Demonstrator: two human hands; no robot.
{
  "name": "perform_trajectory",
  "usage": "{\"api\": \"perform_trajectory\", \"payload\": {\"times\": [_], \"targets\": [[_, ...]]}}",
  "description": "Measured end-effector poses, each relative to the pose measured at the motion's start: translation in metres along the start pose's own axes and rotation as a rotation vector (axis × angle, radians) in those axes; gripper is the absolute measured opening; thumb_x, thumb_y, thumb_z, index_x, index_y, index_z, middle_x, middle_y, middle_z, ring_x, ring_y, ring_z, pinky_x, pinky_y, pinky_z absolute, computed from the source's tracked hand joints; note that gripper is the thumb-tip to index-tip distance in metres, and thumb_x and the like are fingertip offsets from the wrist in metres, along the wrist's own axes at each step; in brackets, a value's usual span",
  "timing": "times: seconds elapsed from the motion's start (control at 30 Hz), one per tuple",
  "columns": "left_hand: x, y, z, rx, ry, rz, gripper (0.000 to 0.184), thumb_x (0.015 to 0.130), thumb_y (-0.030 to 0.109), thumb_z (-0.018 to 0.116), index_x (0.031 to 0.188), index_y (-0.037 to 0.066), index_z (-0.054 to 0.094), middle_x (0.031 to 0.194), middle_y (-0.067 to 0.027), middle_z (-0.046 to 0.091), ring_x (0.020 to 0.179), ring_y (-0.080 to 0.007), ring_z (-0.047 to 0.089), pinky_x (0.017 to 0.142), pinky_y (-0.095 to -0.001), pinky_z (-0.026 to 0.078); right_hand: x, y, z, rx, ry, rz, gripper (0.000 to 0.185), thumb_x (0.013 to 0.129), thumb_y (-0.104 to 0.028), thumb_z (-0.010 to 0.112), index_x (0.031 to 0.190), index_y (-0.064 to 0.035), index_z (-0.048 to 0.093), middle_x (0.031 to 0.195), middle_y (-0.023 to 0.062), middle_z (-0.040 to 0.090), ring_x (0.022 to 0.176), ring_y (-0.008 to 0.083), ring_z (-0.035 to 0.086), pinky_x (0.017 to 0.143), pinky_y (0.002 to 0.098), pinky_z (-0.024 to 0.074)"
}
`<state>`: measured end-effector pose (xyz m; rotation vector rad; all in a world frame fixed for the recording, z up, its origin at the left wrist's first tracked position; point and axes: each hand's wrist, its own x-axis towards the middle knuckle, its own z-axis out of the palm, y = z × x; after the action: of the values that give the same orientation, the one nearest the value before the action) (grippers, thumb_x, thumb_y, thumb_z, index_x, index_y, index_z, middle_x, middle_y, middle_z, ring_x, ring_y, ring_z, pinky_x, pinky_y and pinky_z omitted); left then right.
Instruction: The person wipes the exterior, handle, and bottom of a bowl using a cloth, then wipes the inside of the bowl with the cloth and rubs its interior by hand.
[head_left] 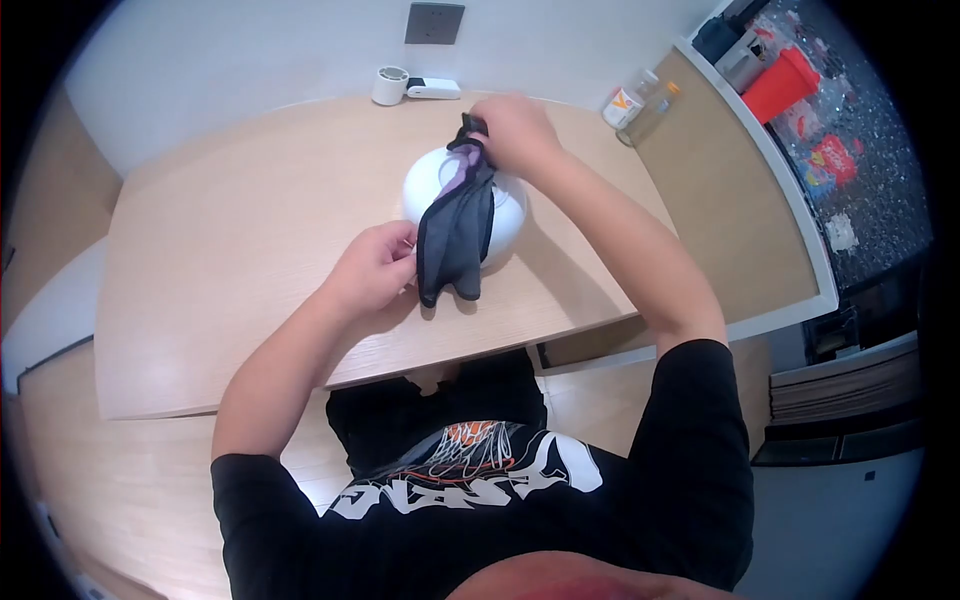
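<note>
Shirt (480, 525) faces fabric (455, 240) (inside table (260, 240) edge, room leftward).

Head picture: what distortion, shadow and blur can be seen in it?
Head view: wide-lens distortion bows the edges of the table, corners black; head view: a soft shadow lies right of the white round object; head view: the labelled bottle looks soft.

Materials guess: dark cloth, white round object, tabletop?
Dark cloth: thin, matte fabric, maybe synthetic; it drapes in soft folds.
White round object: smooth, plastic or ceramic unclear; surface curves evenly.
Tabletop: probably satin wood-look laminate; pale surface with faint grain.
</note>
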<state>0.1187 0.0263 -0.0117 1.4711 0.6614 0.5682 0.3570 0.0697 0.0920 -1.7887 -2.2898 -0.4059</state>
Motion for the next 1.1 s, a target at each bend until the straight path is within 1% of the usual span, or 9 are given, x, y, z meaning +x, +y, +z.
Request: {"api": "perform_trajectory", "payload": {"times": [0.07,0.17,0.27,0.37,0.5,0.67,0.9,1.03,1.1], "targets": [[0.002,-0.001,0.000,0.004,0.005,0.003,0.009,0.095,0.003,0.056,0.102,-0.001,0.060,0.076,-0.0052,0.065,0.068,-0.0098,0.060,0.058,-0.0255,0.048,-0.015,-0.002,0.003,0.150,0.085,-0.228,0.022,0.080,-0.010,0.067,0.102,-0.0081,0.070,0.097,0.0117,0.069,0.094,0.0337,0.062,0.085,0.0435,0.0481],[0.001,-0.002,-0.001,-0.034,-0.008,0.024,0.007,0.095,0.003,0.056,0.100,0.000,0.058,0.076,-0.0053,0.064,0.067,-0.0099,0.060,0.057,-0.0256,0.047,-0.048,-0.031,-0.011,0.273,0.070,-0.440,0.033,0.079,-0.016,0.069,0.110,-0.0088,0.066,0.113,0.0087,0.066,0.105,0.0321,0.058,0.092,0.0448,0.0434],[-0.001,0.002,0.000,-0.126,-0.020,0.016,0.005,0.095,0.004,0.057,0.097,0.000,0.055,0.076,-0.0050,0.063,0.067,-0.0099,0.060,0.057,-0.0250,0.047,-0.083,-0.064,-0.017,0.125,0.229,-0.358,0.047,0.077,-0.023,0.071,0.121,-0.0121,0.062,0.125,0.0061,0.061,0.115,0.0303,0.054,0.098,0.0463,0.0381],[-0.006,0.015,0.001,-0.057,-0.022,-0.048,0.006,0.095,0.004,0.058,0.096,-0.001,0.055,0.077,-0.0053,0.063,0.068,-0.0106,0.060,0.058,-0.0262,0.048,-0.086,-0.057,-0.007,0.016,0.150,-0.331,0.052,0.080,-0.031,0.068,0.129,-0.0154,0.057,0.132,0.0038,0.057,0.123,0.0303,0.049,0.101,0.0459,0.0345],[-0.006,0.010,0.001,-0.060,-0.036,-0.015,0.005,0.095,0.003,0.057,0.097,-0.001,0.057,0.077,-0.0059,0.064,0.069,-0.0118,0.061,0.061,-0.0274,0.050,-0.064,-0.026,0.005,0.096,0.136,-0.028,0.036,0.082,-0.033,0.067,0.113,-0.0151,0.068,0.117,0.0008,0.063,0.110,0.0271,0.052,0.096,0.0457,0.0365],[-0.010,0.018,0.004,-0.140,-0.025,-0.063,0.005,0.095,0.003,0.057,0.098,-0.001,0.058,0.077,-0.0064,0.064,0.071,-0.0130,0.062,0.063,-0.0286,0.052,-0.069,-0.043,-0.003,0.291,0.129,-0.340,0.032,0.079,-0.018,0.065,0.110,-0.0122,0.067,0.110,0.0079,0.063,0.101,0.0320,0.056,0.091,0.0424,0.0421],[-0.009,0.015,0.001,-0.149,-0.028,-0.041,0.006,0.095,0.003,0.057,0.099,-0.001,0.059,0.075,-0.0061,0.063,0.070,-0.0128,0.061,0.063,-0.0291,0.050,-0.040,-0.025,-0.007,0.163,0.057,0.060,0.022,0.084,-0.024,0.064,0.098,-0.0105,0.073,0.103,0.0091,0.066,0.097,0.0325,0.058,0.087,0.0427,0.0462],[-0.003,0.007,-0.008,-0.151,-0.058,-0.013,0.008,0.095,0.002,0.057,0.101,-0.001,0.060,0.075,-0.0045,0.062,0.068,-0.0111,0.058,0.061,-0.0278,0.048,-0.044,-0.035,0.005,0.529,0.096,-0.264,0.018,0.082,-0.023,0.064,0.093,-0.0109,0.073,0.096,0.0083,0.068,0.094,0.0326,0.060,0.088,0.0430,0.0463],[-0.004,0.004,-0.007,-0.242,-0.075,0.000,0.010,0.095,0.003,0.056,0.103,-0.001,0.060,0.078,-0.0037,0.062,0.069,-0.0102,0.057,0.061,-0.0273,0.047,-0.041,-0.038,-0.009,0.344,0.057,-0.152,0.018,0.078,-0.021,0.068,0.092,-0.0091,0.071,0.093,0.0103,0.068,0.091,0.0335,0.061,0.085,0.0426,0.0478]]}}
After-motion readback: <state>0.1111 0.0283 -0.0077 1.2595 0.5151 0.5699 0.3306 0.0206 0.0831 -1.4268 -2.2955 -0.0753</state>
